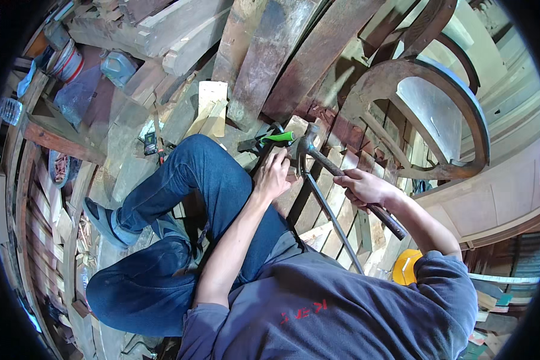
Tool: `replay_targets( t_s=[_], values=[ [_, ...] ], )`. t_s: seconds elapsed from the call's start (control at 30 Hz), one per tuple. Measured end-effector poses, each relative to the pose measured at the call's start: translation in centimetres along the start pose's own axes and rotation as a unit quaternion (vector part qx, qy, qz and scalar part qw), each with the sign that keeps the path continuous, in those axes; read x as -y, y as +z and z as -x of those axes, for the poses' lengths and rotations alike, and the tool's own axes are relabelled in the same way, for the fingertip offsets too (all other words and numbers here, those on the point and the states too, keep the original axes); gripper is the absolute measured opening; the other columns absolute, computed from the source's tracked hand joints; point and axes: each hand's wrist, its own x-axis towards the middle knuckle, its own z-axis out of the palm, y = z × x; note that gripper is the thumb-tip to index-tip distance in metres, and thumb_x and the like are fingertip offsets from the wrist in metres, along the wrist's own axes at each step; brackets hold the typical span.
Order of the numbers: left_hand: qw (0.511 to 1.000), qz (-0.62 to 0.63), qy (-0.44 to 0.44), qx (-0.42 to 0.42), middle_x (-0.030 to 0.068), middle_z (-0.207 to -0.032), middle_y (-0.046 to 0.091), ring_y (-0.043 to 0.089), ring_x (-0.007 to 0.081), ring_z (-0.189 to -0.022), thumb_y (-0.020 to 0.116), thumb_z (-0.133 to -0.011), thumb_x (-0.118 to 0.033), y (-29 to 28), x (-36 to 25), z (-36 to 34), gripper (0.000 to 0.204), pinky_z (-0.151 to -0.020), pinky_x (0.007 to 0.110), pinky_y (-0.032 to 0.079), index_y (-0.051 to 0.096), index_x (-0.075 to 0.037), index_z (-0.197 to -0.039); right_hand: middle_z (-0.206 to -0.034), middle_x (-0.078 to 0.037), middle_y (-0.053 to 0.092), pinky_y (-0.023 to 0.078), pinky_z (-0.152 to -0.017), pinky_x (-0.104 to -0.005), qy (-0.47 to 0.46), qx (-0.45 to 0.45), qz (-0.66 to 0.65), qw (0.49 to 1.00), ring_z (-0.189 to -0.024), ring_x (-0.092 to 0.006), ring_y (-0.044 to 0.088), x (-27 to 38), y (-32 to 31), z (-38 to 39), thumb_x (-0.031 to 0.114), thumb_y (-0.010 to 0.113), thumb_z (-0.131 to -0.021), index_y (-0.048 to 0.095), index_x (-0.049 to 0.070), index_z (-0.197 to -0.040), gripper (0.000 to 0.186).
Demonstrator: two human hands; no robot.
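Note:
My right hand (365,188) is closed round the dark handle of a hammer (327,161). The hammer's metal head is up at the left end, just right of my left hand. My left hand (272,175) curls its fingers over a wooden block (291,175), part of which they hide. Close beside the block is the upper end of a long dark metal bar (330,215), which slants down toward my body. A tool with a bright green handle (278,138) lies just beyond my left fingers.
Thick planks (273,57) lean at the back. At right stands a curved wooden frame (423,66). Wood offcuts (212,99), a small dark device (150,144) and a pale blue jug (117,68) are on the left. A yellow object (405,267) rests by my right sleeve.

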Motion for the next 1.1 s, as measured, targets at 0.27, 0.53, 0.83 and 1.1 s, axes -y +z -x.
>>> replay_targets(
  t_s=[0.27, 0.53, 0.83, 1.1],
  values=[
    [0.998, 0.037, -0.015, -0.044, 0.018, -0.13, 0.049, 0.051, 0.0351, -0.112, 0.08, -0.06, -0.013, -0.3, 0.0, -0.2, 0.05, -0.091, 0.041, 0.049, 0.062, 0.007, -0.103, -0.055, 0.002, 0.039, 0.033, -0.03, -0.0275, -0.002, -0.001, 0.041, 0.999, -0.038, -0.0085, 0.038, 0.4, -0.6, -0.2, 0.036, 0.049, -0.098, 0.047, 0.006, -0.098, 0.031],
    [0.999, 0.034, -0.025, -0.008, 0.0167, -0.132, 0.046, 0.05, 0.0357, -0.112, 0.079, -0.06, -0.01, -0.7, -0.2, -0.4, 0.054, -0.093, 0.04, 0.048, 0.06, 0.007, -0.108, -0.058, 0.0, 0.044, 0.036, -0.033, -0.0272, 0.014, 0.0, 0.117, 0.993, -0.039, -0.0097, 0.042, 0.7, -1.8, -0.7, 0.035, 0.05, -0.097, 0.05, 0.005, -0.101, 0.03],
    [0.993, -0.06, -0.081, 0.056, 0.0147, -0.13, 0.046, 0.045, 0.0371, -0.111, 0.074, -0.063, -0.017, -0.3, -0.3, 0.3, 0.045, -0.095, 0.049, 0.042, 0.064, 0.004, -0.101, -0.067, -0.004, 0.05, 0.042, -0.04, -0.0293, -0.005, 0.027, 0.147, 0.989, -0.049, -0.0133, 0.051, 0.8, -1.5, -1.0, 0.026, 0.051, -0.091, 0.051, -0.001, -0.105, 0.03],
    [0.936, -0.185, -0.144, 0.261, 0.0219, -0.135, 0.045, 0.031, 0.043, -0.132, 0.074, -0.068, -0.046, 0.4, 0.0, 1.0, 0.076, -0.108, 0.061, 0.019, 0.054, -0.006, -0.129, -0.078, -0.006, 0.051, 0.042, -0.042, -0.0274, -0.084, 0.111, 0.138, 0.981, -0.051, -0.0112, 0.049, 2.0, -1.4, -1.0, 0.008, 0.051, -0.083, 0.041, 0.004, -0.133, 0.051]
  ],
)
